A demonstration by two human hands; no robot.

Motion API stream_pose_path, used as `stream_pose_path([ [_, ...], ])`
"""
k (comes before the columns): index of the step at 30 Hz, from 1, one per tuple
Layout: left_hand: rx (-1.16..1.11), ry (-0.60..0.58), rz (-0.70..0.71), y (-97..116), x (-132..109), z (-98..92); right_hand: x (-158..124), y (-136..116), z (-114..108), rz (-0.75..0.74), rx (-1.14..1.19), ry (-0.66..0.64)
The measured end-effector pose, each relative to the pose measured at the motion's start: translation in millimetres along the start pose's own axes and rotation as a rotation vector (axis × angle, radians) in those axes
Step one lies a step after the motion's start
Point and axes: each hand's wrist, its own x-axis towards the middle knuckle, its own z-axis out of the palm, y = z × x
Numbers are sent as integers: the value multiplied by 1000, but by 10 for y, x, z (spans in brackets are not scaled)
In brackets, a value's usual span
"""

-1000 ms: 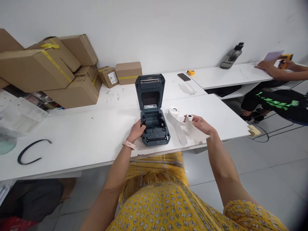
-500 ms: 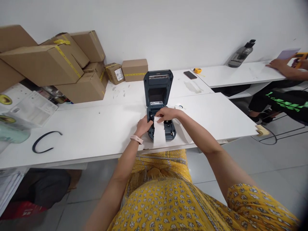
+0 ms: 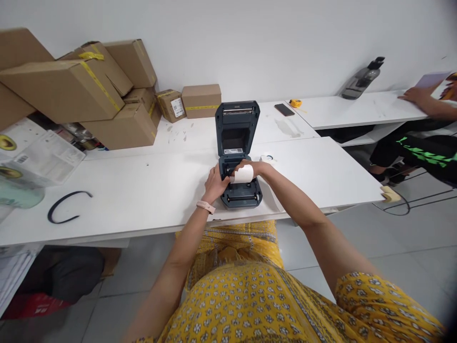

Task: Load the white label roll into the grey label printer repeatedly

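My right fingers [image 3: 240, 165] grip the paper [image 3: 243, 175], which I judge light, soft and easily creased, best held at its ends; my left fingers [image 3: 224, 181] touch the printer [image 3: 236, 142], grip unclear

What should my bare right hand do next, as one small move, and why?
Perhaps your right hand should ease the curved white paper down into the dark blue-grey, boxy plastic printer: the lid stands open, your left hand rests at the base's left side, and the paper shows over it, its seating hidden.
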Motion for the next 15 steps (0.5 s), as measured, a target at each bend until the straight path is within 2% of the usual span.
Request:
stream_pose_path([
  [3, -44, 112, 133, -25, -46, 38, 3, 3, -5, 0, -11, -23],
  [6, -95, 211, 330, -14, -153, 75, -17, -30, -56, 2, -10, -48],
  [10, -87, 167, 529, 48, -349, 133, -59, -100, -147, -6, 25, -83],
  [15, -48, 143, 566, 81, -495, 209, -93, -163, -213, 2, 75, -99],
])
